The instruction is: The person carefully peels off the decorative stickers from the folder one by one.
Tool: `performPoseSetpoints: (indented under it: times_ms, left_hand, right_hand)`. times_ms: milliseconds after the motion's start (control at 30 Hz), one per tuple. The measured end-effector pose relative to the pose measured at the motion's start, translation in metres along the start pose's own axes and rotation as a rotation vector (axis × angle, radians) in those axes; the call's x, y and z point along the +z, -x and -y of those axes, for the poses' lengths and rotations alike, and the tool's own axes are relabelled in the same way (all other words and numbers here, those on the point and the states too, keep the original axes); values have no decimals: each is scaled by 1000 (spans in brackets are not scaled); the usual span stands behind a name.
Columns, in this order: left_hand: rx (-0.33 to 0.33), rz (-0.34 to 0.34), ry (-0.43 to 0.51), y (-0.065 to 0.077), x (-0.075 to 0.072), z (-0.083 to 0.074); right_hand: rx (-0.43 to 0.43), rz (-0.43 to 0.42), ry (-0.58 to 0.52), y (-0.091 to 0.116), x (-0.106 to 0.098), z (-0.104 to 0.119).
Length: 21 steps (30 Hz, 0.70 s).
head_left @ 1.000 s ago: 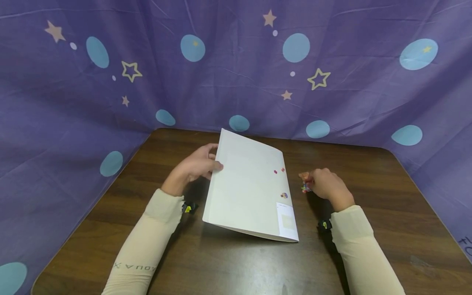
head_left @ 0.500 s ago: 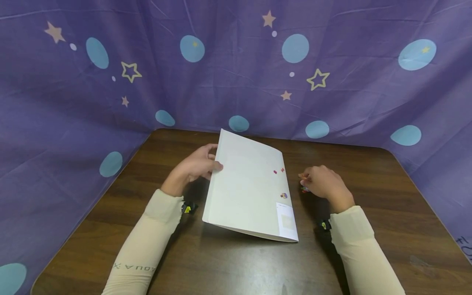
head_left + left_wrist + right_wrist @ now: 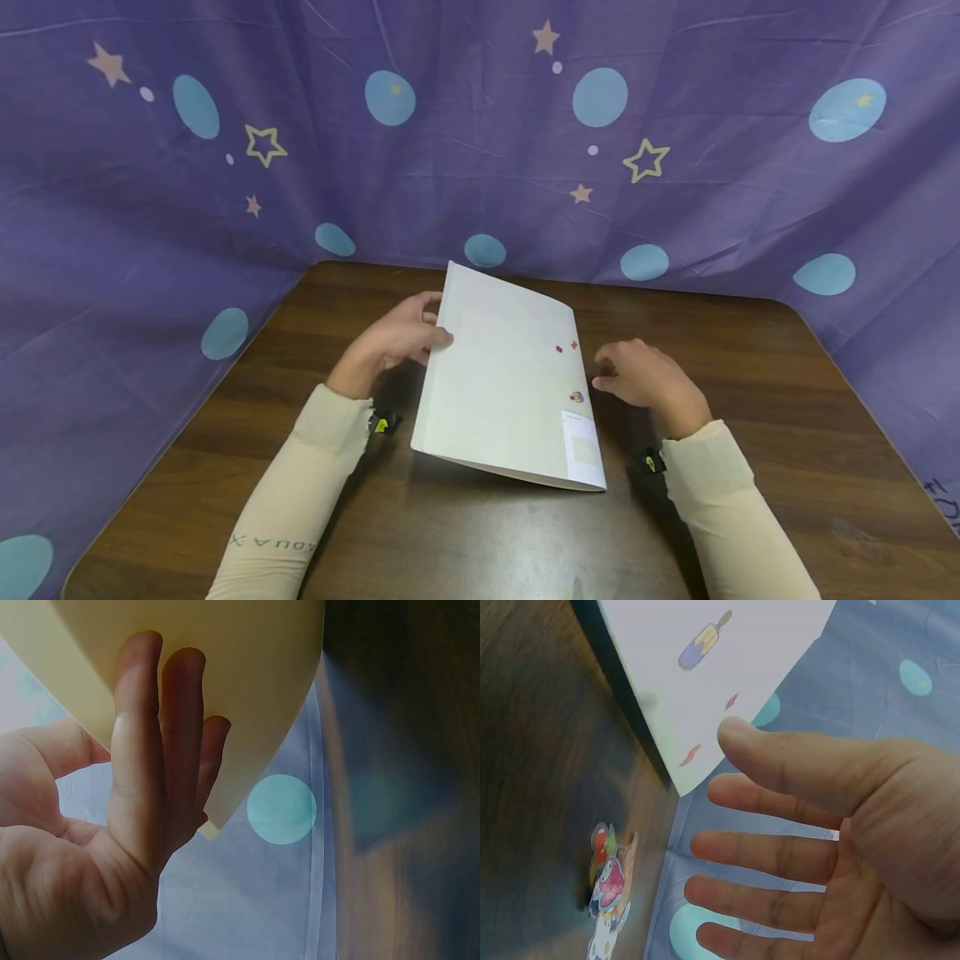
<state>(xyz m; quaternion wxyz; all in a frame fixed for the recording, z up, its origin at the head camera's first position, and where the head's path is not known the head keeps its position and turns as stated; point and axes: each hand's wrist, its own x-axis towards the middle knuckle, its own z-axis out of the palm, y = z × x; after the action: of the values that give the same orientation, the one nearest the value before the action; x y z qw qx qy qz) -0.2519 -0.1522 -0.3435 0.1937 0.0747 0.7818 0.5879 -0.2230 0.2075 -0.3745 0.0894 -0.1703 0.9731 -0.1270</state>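
A white folder (image 3: 502, 375) stands tilted on the table, its left side raised. My left hand (image 3: 401, 333) grips that raised edge, the thumb on the outer face and the fingers (image 3: 139, 750) spread against the inner side. Beyond the folder's right edge, my right hand (image 3: 641, 375) hovers with nothing in it. Its fingers (image 3: 761, 851) are extended in the right wrist view. On the folder is an ice-pop sticker (image 3: 705, 641), with a pink sticker (image 3: 731, 701) and a red sticker (image 3: 691, 755) near the corner. Colourful cut-out stickers (image 3: 611, 885) lie on the table, hidden in the head view.
The brown wooden table (image 3: 480, 542) carries everything. A white label (image 3: 582, 450) is at the folder's near right corner. A purple curtain (image 3: 480, 150) with stars and blue ovals hangs behind the table and along both sides.
My right hand has let go of the colourful stickers it was fingering and shifted left towards the folder, its fingers now apart. The left hand and folder have stayed put.
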Motion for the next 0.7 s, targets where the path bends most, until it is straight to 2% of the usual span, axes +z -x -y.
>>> performPoseSetpoints:
  times_ms: [467, 700]
  left_hand:
    - [-7, -7, 0, 0, 0, -1]
    - [-6, -5, -1, 0, 0, 0]
  right_hand:
    - [-58, 73, 41, 2, 4, 23]
    - [-124, 56, 72, 2, 7, 27]
